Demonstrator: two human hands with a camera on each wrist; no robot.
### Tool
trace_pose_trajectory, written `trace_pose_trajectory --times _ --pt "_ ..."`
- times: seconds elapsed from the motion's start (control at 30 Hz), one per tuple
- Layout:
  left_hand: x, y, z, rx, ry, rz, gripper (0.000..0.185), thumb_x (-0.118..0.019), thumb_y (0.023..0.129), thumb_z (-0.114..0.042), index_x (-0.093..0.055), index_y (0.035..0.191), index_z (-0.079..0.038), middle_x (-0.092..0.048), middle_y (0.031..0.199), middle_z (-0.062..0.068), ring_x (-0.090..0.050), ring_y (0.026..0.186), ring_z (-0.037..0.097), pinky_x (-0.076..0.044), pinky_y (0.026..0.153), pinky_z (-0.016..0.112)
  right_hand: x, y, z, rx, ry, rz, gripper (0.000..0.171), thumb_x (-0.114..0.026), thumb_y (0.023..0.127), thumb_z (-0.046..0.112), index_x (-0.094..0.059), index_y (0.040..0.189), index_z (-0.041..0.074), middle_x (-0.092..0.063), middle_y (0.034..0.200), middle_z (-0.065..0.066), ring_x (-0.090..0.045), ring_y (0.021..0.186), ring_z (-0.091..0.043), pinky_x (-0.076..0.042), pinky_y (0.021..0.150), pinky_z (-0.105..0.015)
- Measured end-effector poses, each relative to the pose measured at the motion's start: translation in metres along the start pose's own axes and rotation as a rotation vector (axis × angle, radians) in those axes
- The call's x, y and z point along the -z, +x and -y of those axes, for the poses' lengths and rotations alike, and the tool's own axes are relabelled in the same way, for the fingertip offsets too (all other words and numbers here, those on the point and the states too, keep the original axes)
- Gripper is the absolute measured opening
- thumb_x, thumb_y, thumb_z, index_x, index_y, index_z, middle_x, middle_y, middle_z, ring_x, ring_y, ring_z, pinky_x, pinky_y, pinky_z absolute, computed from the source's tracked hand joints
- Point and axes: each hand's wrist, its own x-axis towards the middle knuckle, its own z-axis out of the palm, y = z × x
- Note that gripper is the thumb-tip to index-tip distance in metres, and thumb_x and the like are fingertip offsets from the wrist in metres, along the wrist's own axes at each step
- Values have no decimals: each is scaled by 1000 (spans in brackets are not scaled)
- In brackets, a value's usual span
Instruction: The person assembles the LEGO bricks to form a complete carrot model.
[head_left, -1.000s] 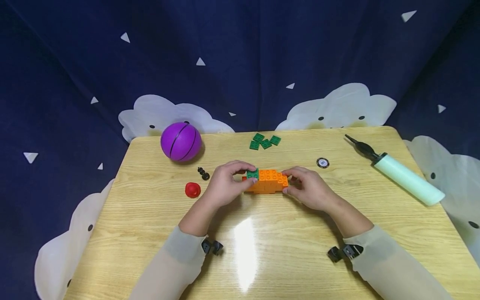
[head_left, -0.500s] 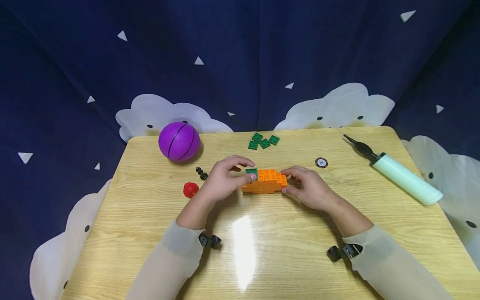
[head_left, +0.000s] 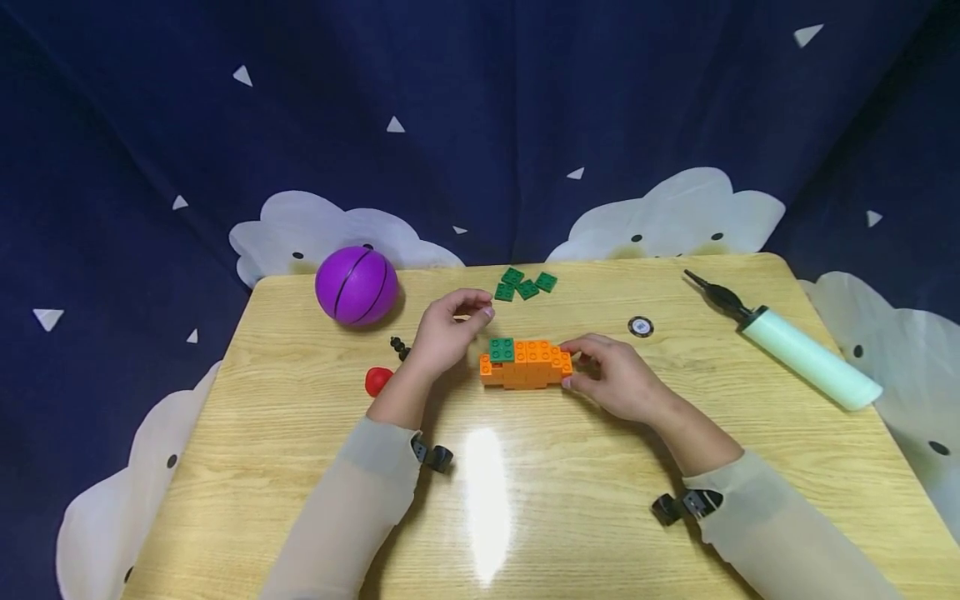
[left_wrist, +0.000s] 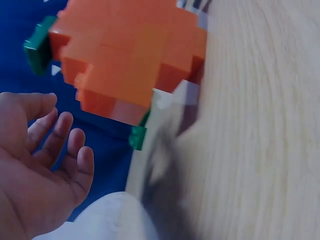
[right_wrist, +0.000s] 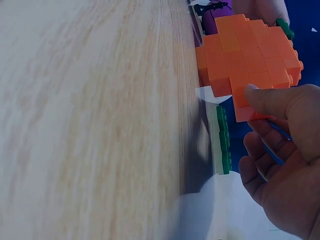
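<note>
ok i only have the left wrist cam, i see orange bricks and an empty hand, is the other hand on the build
Observer: Yes. In the head view the right hand grips the right end of the orange brick build, thumb on its near side.
Operator: where's my left hand compared to it
Observer: The left hand is off the build, behind its left end, holding nothing.
Operator: any loose green pieces about
Observer: A cluster of green plates lies near the table's far edge, beyond the left hand.
Operator: anything green already on the build
Observer: One green plate sits on top at its left end.
</note>
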Motion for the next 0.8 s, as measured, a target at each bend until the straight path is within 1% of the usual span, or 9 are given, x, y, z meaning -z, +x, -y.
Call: trace_pose_trajectory --times 0.1,0.3,0.4,0.53,0.57,0.7,0.8 --pt "-4 8 9 36 -2 -13 22 -69 101 -18 -73 121 -9 -72 110 5 -65 106 21 -52 98 39 -1 1 0 7 3 -5 46 -81 91 16 -67 135 11 -68 123 -2 -63 103 -24 -55 84 -41" --pt "-11 23 18 99 15 15 30 -69 101 -17 -70 127 -2 -71 112 7 -65 105 24 -53 93 38 0 3 0 2 4 -14 45 -81 91 16 -67 134 11 -68 124 -3 -62 102 -26 -54 83 -42" --pt "-14 29 21 125 35 12 32 -70 100 -18 -69 129 -3 -70 115 6 -64 105 25 -53 88 37 0 3 -1 3 2 -12 45 -81 91 15 -67 134 10 -68 122 -3 -62 101 -26 -54 82 -42" --pt "-16 36 26 152 30 9 36 -70 100 -18 -66 134 -5 -67 123 9 -64 108 26 -52 85 37 0 4 -2 10 -3 -17 46 -81 91 14 -67 134 10 -69 119 -3 -63 99 -27 -53 80 -41" --pt "-16 38 27 158 24 10 38 -70 100 -18 -65 135 -5 -66 125 10 -63 108 27 -53 85 38 1 5 -2 9 -2 -19 46 -82 91 15 -67 134 10 -69 118 -3 -63 98 -27 -53 80 -41" --pt "-19 44 33 171 26 14 39 -71 99 -17 -64 136 -5 -63 131 13 -64 111 27 -53 92 39 2 6 -2 7 -1 -17 46 -82 91 14 -67 134 9 -69 116 -3 -63 98 -27 -53 80 -41" --pt "-21 47 36 161 56 18 39 -72 99 -15 -65 136 -4 -63 134 14 -65 114 28 -53 97 40 2 7 -2 0 -10 -14 46 -82 91 14 -67 134 10 -69 117 -2 -63 98 -26 -53 80 -40"
